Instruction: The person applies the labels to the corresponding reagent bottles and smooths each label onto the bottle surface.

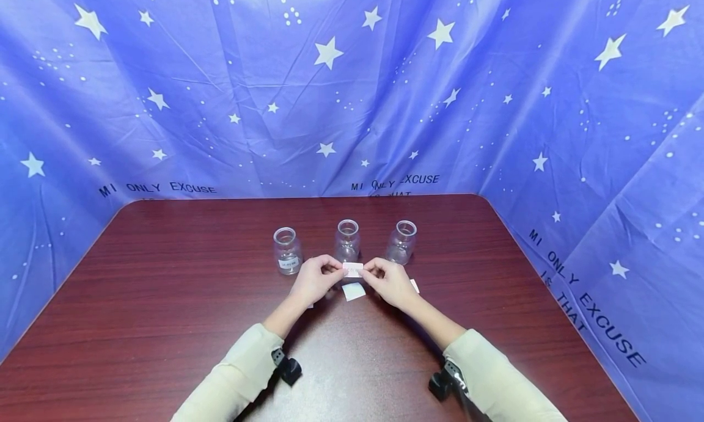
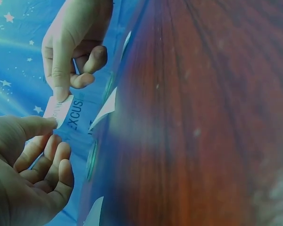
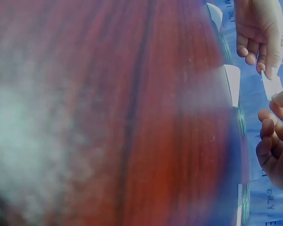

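Observation:
Between my two hands, a small white label (image 1: 352,270) with faint print is held up in front of the middle glass jar (image 1: 347,239). My left hand (image 1: 317,280) pinches its left end with thumb and finger, and my right hand (image 1: 391,281) pinches the right end. In the left wrist view the label (image 2: 59,111) spans the gap between both thumbs. On the table just below it lies a white paper piece (image 1: 354,292). The left jar (image 1: 288,251) carries a printed label on its front. No label shows on the right jar (image 1: 401,243).
Another white paper piece (image 1: 415,286) peeks out beside my right hand, and a sliver of white shows under my left wrist. The dark red wooden table (image 1: 165,324) ends at a blue star-patterned curtain (image 1: 275,74) behind and at the sides.

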